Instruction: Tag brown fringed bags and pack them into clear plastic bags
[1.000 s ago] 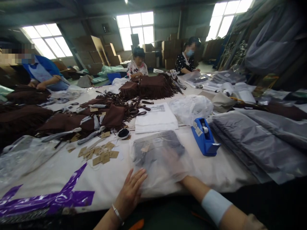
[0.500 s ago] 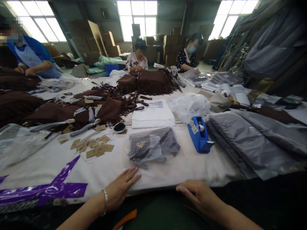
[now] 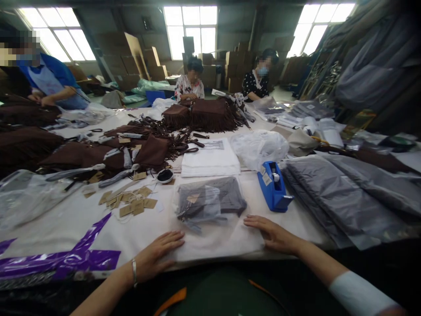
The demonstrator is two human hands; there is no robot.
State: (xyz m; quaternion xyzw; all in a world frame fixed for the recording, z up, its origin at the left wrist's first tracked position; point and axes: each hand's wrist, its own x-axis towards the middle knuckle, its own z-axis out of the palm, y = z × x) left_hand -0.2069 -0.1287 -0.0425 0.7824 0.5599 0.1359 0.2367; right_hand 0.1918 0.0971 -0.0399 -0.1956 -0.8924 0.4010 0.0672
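A dark grey bag in a clear plastic sleeve (image 3: 210,202) lies flat on the cloth-covered table (image 3: 121,239), a pale slip and a brown tag showing through the plastic. My left hand (image 3: 161,252) rests palm down near the table edge, fingers stretched out, just left of the sleeve's lower end. On the other side, my right hand (image 3: 271,232) is held with fingers extended and thumb apart, its fingertips by the sleeve's lower right corner. Neither hand holds anything. Whether the right fingertips touch the plastic, I cannot tell.
A blue tape dispenser (image 3: 274,186) stands to the right, beside stacked grey bags in plastic (image 3: 342,188). White sheets (image 3: 210,160) lie behind the sleeve. Loose brown tags (image 3: 136,204), brown fringed bags (image 3: 151,151) and purple tape (image 3: 82,254) are leftward. Several people work across the table.
My right hand has moved up from the table's edge toward the plastic sleeve, its fingers now stretched out. The left hand has shifted slightly left and away from the sleeve.
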